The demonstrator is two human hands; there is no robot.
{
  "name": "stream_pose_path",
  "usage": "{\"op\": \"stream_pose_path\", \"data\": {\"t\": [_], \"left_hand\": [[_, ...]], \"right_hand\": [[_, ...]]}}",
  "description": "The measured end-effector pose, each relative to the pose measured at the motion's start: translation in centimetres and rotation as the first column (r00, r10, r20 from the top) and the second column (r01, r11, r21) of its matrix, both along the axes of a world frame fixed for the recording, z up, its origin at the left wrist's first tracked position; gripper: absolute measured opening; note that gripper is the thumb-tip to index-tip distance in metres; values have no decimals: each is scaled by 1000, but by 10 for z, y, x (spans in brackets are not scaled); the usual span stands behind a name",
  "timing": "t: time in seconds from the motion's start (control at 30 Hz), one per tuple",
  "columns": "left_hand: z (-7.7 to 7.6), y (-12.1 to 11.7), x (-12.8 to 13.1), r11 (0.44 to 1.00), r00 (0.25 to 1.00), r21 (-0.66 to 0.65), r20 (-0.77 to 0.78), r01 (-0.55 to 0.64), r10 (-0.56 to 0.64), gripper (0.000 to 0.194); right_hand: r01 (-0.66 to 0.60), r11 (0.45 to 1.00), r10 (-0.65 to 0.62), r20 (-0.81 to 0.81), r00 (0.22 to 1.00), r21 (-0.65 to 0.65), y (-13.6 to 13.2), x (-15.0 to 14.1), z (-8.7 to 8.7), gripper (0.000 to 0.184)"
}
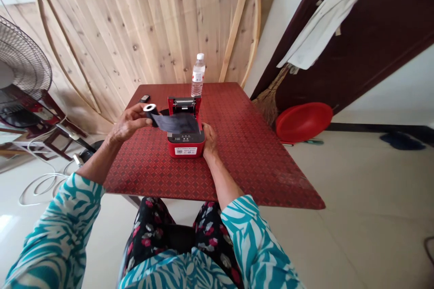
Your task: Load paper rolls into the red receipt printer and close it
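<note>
On the table stands a small red and black printer (pixel 187 149) with its lid (pixel 185 103) raised at the back and a white label on its front. My left hand (pixel 130 123) pinches a dark roll with a white core (pixel 151 113) to the left of the printer. From that roll a dark strip (pixel 176 123) stretches across to the printer's open top; where its far end lies inside I cannot tell. My right hand (pixel 209 140) is wrapped against the printer's right side, its fingertips partly hidden behind the housing.
The table (pixel 251 162) has a red patterned top. A water bottle (pixel 198 76) stands behind the printer, and a small dark object (pixel 144 99) lies at the back left. A fan (pixel 20 63) is on the left; a red basin (pixel 303 122) and a broom (pixel 271 97) are at right.
</note>
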State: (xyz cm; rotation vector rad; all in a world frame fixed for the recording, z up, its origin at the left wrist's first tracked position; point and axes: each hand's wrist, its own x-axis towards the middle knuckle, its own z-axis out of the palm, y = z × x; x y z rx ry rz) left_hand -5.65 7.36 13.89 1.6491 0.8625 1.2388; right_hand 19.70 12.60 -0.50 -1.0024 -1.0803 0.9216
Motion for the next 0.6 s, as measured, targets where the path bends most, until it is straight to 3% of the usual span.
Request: {"op": "stream_pose_path", "data": {"t": [0.07,0.13,0.27,0.43,0.53,0.6], "left_hand": [[10,5,22,997,979,-21,-193,70,-73,40],[13,15,44,998,898,6,-436,62,-53,37],[12,38,75,989,576,144,-806,-32,136,29],[11,55,97,984,146,168,-974,-58,175,35],[8,60,106,992,-24,124,-992,13,124,37],[3,63,109,993,-70,95,-993,65,100,38]], "right_hand": [[9,1000,-10,21,1000,28,2,0,0,41],[14,999,-16,40,999,41,4,0,-1,42],[5,1000,-5,15,1000,13,6,-2,-2,45],[2,1000,-2,-41,999,6,5,-4,-3,40],[16,1000,-15,-57,998,18,5,-5,-2,38],[21,1000,-20,-55,998,21,5,-5,-2,37]]}}
